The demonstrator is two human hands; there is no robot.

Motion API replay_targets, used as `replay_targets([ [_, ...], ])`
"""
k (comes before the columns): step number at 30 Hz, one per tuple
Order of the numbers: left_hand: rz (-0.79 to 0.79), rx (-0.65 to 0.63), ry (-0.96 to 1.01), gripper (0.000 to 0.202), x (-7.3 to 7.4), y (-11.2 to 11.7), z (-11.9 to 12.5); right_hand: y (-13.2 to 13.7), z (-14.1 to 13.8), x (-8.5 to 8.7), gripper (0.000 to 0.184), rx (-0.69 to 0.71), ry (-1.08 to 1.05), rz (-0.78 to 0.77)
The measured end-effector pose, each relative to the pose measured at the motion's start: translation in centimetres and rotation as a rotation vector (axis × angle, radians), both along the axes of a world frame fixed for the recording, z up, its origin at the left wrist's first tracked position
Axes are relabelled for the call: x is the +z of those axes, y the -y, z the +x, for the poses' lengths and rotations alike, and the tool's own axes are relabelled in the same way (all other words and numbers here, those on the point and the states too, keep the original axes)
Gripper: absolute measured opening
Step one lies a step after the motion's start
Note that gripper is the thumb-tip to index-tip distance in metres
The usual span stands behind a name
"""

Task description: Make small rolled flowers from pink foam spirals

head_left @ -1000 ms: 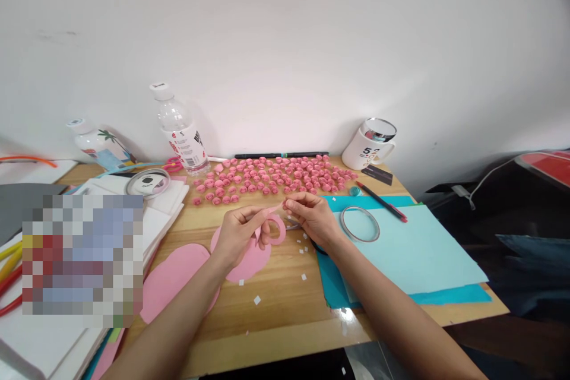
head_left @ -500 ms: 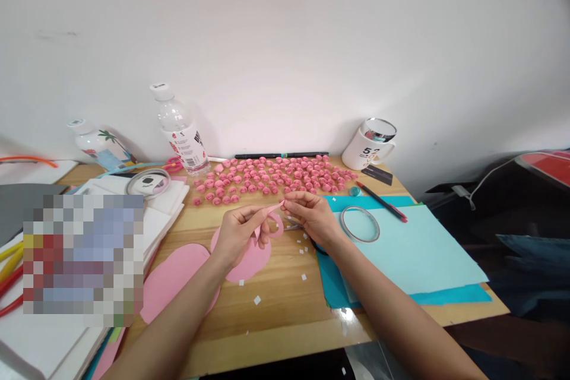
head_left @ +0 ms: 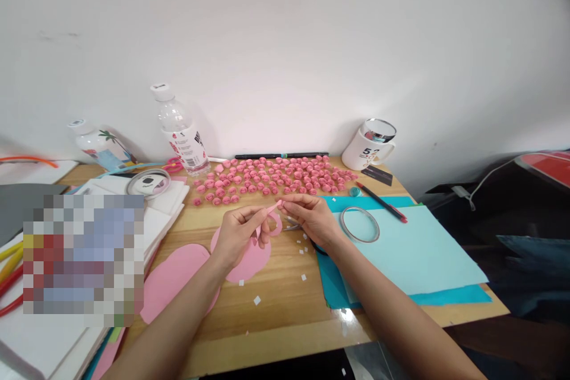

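Note:
My left hand (head_left: 243, 230) pinches a curling pink paper strip (head_left: 276, 224), part of which hangs in a loop below the fingers. At the strip's other end my right hand (head_left: 309, 215) is closed, thumb and fingertips pressed on its small rolled tip. Under my left hand lie pink paper circles (head_left: 249, 264), partly covered by it. Scissors (head_left: 293, 224) lie beneath my right hand, mostly hidden. Behind both hands spread many small rolled pink paper roses (head_left: 262, 178).
Light blue paper sheets (head_left: 414, 249) lie at right with a tape roll (head_left: 360, 224) and a red-black pen (head_left: 383, 202). A mug (head_left: 363, 148) and a water bottle (head_left: 180, 136) stand by the wall. More pink paper (head_left: 178, 276) and a paper stack (head_left: 164, 214) are at left.
My right hand has shifted slightly left toward my left hand, and the stretch of strip between them is shorter. My left hand stays almost still.

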State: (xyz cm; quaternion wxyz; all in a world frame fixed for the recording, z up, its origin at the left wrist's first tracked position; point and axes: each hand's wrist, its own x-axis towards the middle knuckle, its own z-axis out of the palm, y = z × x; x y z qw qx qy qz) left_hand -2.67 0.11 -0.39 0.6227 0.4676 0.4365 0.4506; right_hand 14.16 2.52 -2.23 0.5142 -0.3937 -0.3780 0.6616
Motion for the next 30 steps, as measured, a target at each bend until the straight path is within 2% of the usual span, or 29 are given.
replay_targets([
  [8, -0.012, 0.007, -0.008, 0.021, 0.35, 0.02, 0.11, -0.08, 0.15, -0.02, 0.019, -0.022, 0.003, 0.0],
  [18, 0.049, -0.01, -0.018, 0.026, 0.01, 0.0, -0.03, -0.03, -0.03, 0.36, 0.018, -0.063, -0.001, 0.001],
  [24, 0.03, 0.001, 0.001, 0.024, 0.08, -0.04, 0.06, -0.03, -0.03, 0.25, 0.02, -0.01, -0.018, -0.011],
  [30, 0.042, 0.001, -0.024, 0.026, 0.34, 0.03, 0.07, -0.15, 0.18, -0.09, 0.019, -0.037, -0.027, 0.002],
])
